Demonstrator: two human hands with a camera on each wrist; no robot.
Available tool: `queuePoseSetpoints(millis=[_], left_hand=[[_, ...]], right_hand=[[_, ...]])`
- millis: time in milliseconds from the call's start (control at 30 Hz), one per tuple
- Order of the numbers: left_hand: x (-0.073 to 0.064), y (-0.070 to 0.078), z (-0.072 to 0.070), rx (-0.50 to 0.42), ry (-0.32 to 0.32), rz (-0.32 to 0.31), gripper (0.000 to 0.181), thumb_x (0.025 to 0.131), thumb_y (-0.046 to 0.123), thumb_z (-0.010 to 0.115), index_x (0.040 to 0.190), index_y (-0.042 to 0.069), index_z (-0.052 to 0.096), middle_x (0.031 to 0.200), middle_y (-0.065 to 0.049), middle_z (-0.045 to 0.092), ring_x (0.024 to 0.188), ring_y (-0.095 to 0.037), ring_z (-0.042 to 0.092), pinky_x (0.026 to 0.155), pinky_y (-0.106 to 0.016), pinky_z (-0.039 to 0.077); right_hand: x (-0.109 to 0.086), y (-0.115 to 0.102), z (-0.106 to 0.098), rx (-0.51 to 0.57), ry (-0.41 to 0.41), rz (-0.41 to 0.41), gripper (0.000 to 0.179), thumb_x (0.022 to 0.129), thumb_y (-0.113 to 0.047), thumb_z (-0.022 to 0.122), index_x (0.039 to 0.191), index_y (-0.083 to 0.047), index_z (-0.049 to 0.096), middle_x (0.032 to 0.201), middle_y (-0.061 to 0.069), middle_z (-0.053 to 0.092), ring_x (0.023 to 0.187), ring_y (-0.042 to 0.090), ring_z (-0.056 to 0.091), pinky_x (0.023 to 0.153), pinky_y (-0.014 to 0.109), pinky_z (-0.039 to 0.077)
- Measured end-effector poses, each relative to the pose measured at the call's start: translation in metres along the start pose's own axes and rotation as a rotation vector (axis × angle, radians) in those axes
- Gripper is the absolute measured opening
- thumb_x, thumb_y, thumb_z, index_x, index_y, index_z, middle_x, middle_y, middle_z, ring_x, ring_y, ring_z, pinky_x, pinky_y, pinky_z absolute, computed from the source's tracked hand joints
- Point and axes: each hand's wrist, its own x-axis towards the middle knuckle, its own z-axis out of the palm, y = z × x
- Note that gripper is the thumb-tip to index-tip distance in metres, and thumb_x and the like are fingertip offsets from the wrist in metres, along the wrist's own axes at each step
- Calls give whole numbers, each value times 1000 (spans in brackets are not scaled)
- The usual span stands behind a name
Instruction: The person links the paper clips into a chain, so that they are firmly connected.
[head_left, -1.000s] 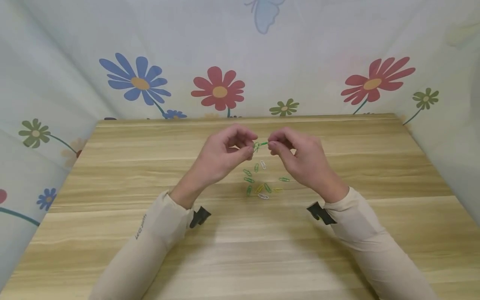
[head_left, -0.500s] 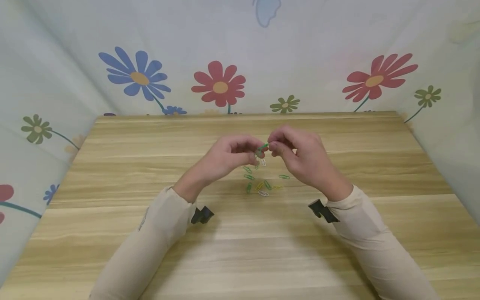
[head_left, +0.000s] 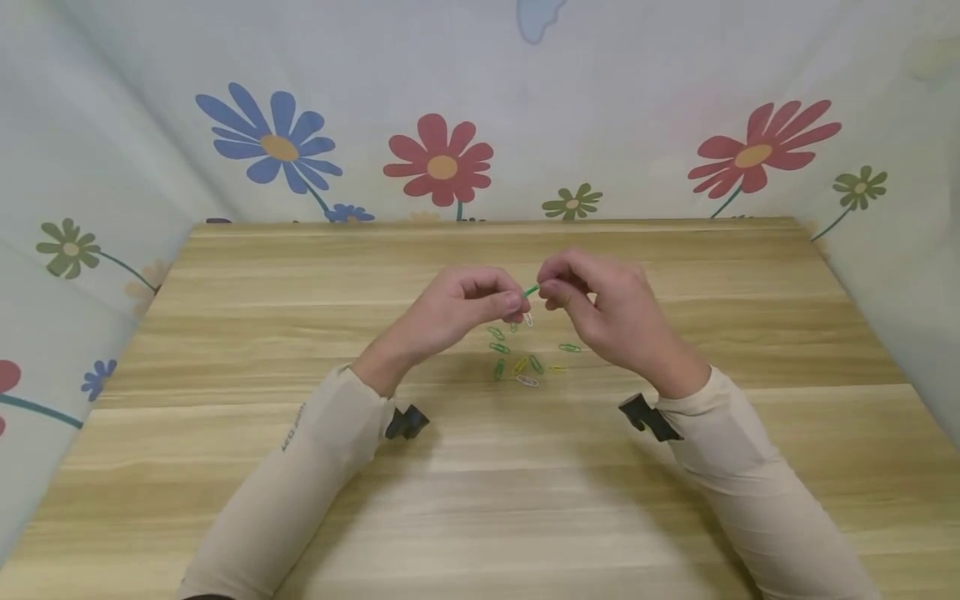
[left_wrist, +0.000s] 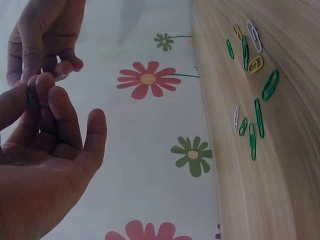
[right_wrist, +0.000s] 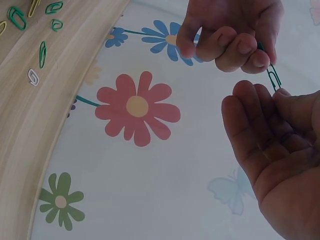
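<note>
Raised over the far half of the table, my left hand and right hand nearly meet, fingertip to fingertip. A green paper clip spans the small gap between them. The right thumb and finger pinch one end of this wire clip. In the left wrist view, a bit of green clip shows between the left thumb and fingertips; the rest is covered there. Whether the two hands hold one clip or two joined ones, I cannot tell.
Below the hands, loose paper clips lie scattered on the wooden table: several green ones, yellow ones and white ones. A flower-printed cloth hangs behind the table and along its sides.
My left hand has moved right, towards the right hand, and its thumb and fingers have come together on the green clip. The right hand keeps its pinch, almost still.
</note>
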Motion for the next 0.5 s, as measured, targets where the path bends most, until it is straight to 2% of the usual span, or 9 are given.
queuePoseSetpoints(millis=[100,200,333,433,500], left_hand=[[-1,1,-2,43,16,-6,13,101,8,61,98,1,71,94,-17,66,91,-30,62,90,-43,51],[-3,4,-6,113,68,-32,12,100,13,65,98,5,73,93,-13,67,89,-27,62,89,-41,51],[-5,10,-14,192,157,-49,14,98,20,69,102,8,75,96,-10,69,90,-24,64,87,-41,51],[-7,15,-19,243,217,-48,17,98,24,69,103,8,75,98,-6,70,92,-22,64,85,-41,50],[-8,17,-23,282,256,-37,18,97,24,69,103,8,75,97,-4,71,93,-20,64,83,-40,50]], right_hand=[[0,1,0,9,-14,4,13,88,13,70,94,2,64,83,7,68,71,13,67,64,27,55],[-1,4,0,3,-29,53,12,89,11,70,97,3,66,85,7,70,71,14,67,66,28,56],[-3,12,-2,-50,-60,180,10,92,5,69,102,1,68,84,5,69,68,13,64,64,30,54],[-4,22,-2,-75,-134,280,7,95,0,67,102,-2,69,81,4,66,67,14,61,62,33,51],[-4,29,0,-90,-206,337,6,97,-3,66,102,-3,69,83,5,66,70,17,61,64,35,51]])
